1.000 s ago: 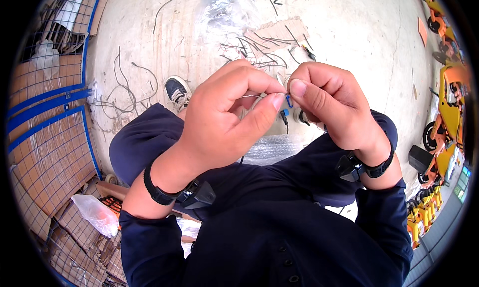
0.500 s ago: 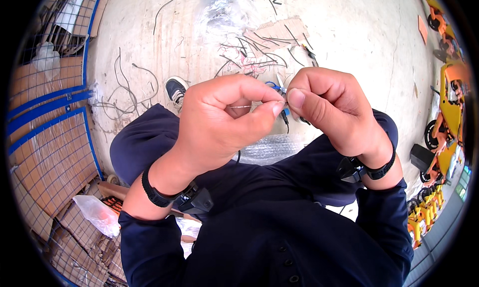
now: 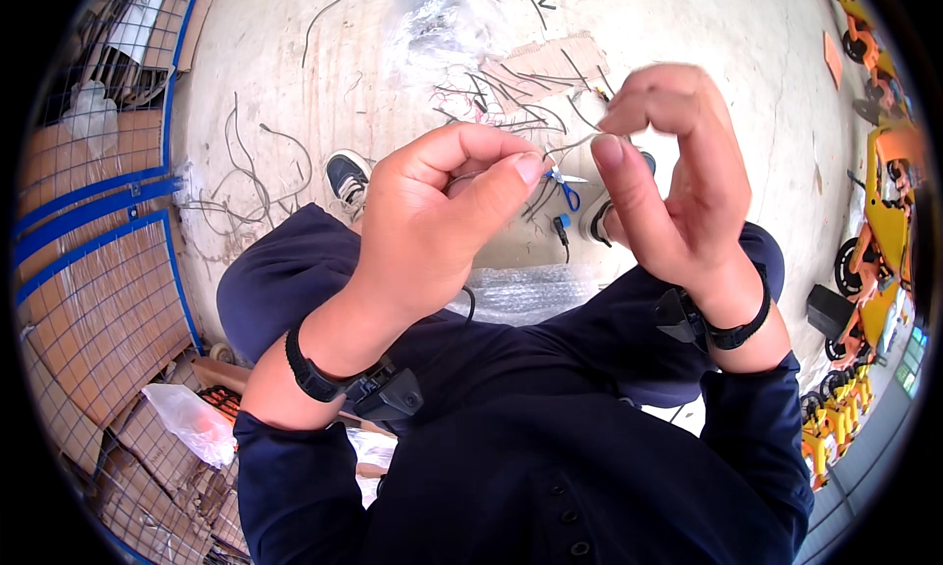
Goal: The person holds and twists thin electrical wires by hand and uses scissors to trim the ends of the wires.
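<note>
My left hand [image 3: 442, 206] is closed, thumb and forefinger pinching a thin grey wire [image 3: 568, 148]. The free end of this wire sticks out to the right, up to the fingertips of my right hand [image 3: 683, 172]. That hand is open, thumb apart from the curled, slightly blurred fingers. Below the wire, on the floor, lie blue-handled scissors [image 3: 568, 190]. Nearer to me is a small black and blue plug [image 3: 561, 229] with a short cable.
Cut dark wire pieces [image 3: 511, 88] lie around a cardboard sheet [image 3: 555, 64] and clear plastic bags [image 3: 442, 25]. Loose cables [image 3: 246, 172] are at left. A blue wire-mesh cage [image 3: 98, 300] with cardboard borders the left; yellow-orange wheeled machines [image 3: 889, 201] stand along the right.
My right hand has come away from the left, moving up and rightward, and its pinch has opened. More of the wire, the scissors and the plug now show between my hands.
</note>
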The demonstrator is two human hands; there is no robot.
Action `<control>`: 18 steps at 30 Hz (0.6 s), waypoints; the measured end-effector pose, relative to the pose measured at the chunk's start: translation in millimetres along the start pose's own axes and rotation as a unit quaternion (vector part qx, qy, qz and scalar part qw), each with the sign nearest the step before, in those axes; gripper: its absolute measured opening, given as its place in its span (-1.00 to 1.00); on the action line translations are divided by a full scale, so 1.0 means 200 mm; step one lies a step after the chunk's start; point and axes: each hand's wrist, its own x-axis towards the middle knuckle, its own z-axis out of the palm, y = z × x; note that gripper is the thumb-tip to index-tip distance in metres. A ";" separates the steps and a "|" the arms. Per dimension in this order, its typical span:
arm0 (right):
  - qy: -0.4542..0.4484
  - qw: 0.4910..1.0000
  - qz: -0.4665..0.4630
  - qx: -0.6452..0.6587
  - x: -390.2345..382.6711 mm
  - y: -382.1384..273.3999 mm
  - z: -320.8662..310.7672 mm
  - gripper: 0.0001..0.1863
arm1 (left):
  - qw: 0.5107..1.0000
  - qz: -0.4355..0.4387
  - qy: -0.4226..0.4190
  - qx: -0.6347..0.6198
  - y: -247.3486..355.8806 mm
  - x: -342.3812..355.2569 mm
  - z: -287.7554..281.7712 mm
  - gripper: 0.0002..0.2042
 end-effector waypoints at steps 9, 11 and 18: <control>0.004 0.999 -0.038 -0.036 -0.05 -0.04 0.09 -0.75 | 0.998 0.033 0.024 0.039 0.01 -0.02 0.01 -0.86; 0.006 0.998 -0.051 -0.041 -0.05 -0.03 0.09 -0.75 | 0.997 0.047 0.030 0.043 0.01 -0.02 0.01 -0.86; -0.008 0.997 -0.061 -0.046 -0.06 -0.02 0.11 -0.76 | 0.993 0.079 0.035 0.074 -0.02 -0.02 0.02 -0.86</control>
